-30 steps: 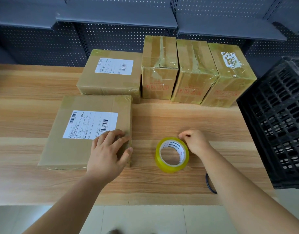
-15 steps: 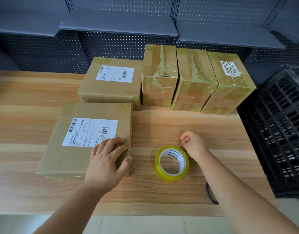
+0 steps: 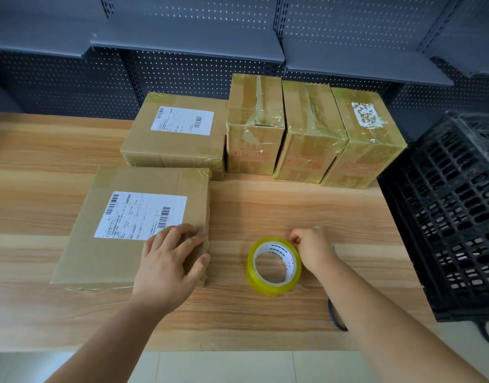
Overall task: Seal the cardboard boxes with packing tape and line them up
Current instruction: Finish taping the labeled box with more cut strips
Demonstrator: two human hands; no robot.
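The step in hand appears to be drawing tape for the last loose carton: four boxes already stand taped in a row (image 3: 312,139) beyond the tape roll (image 3: 271,289), touching side by side, while one flat labelled box (image 3: 105,261) lies alone to the left of the roll, apart from it. The left hand (image 3: 166,261) rests on that box's corner nearest the roll, fingers straight and spread across the top, thumb down the side face, pressing rather than gripping. The right hand (image 3: 312,250) sits just right of the roll with its fingers curled tight; thumb and forefinger meet at the roll's far right rim and seem to pinch the loose end there, though the clear film itself is too faint to make out. The roll stands on its edge on the wooden table (image 3: 293,205), tilted towards the camera, its core open. The next move likely calls for peeling the end free, carrying it leftward from the roll to the box's seam and keeping the box pinned so it cannot slide; the film could fold and stick to itself.
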